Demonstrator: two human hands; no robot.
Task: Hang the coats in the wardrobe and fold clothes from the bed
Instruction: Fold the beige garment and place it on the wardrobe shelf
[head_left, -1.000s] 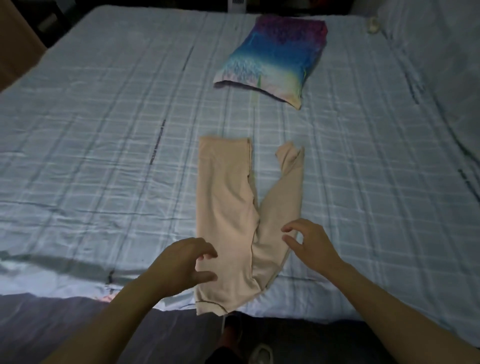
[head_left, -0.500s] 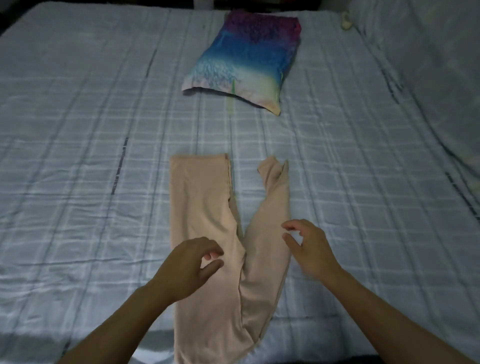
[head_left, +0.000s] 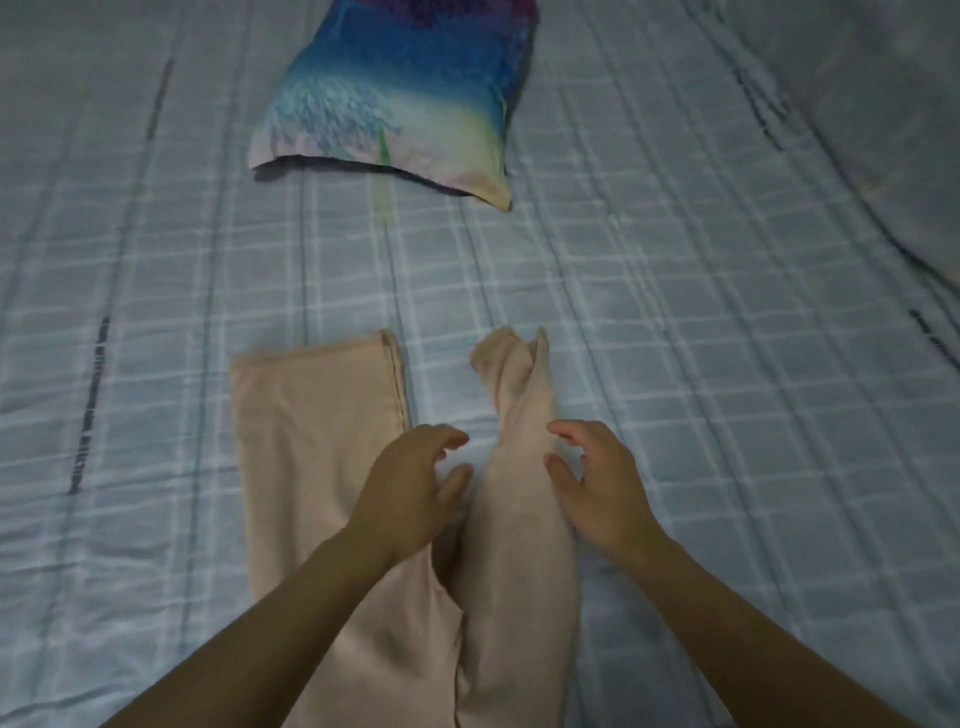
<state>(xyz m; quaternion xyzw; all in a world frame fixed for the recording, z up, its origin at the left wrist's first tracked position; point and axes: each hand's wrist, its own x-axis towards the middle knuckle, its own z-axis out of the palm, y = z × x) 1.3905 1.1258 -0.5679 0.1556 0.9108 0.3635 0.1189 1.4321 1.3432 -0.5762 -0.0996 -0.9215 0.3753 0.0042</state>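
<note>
Lying lengthwise on the checked bed sheet (head_left: 727, 364) is a pair of beige trousers (head_left: 311, 441), its two legs pointing away from the person: one broad and flat, the other narrow and rumpled. The left hand (head_left: 410, 493) hangs over the gap between the trouser legs, fingers loosely bent, holding nothing. The right hand (head_left: 597, 488) sits at the outer edge of the narrow leg, fingers half curled and spread, gripping nothing; whether it touches the cloth I cannot tell. Beyond the trousers lies a blue and purple pillow (head_left: 400, 93).
</note>
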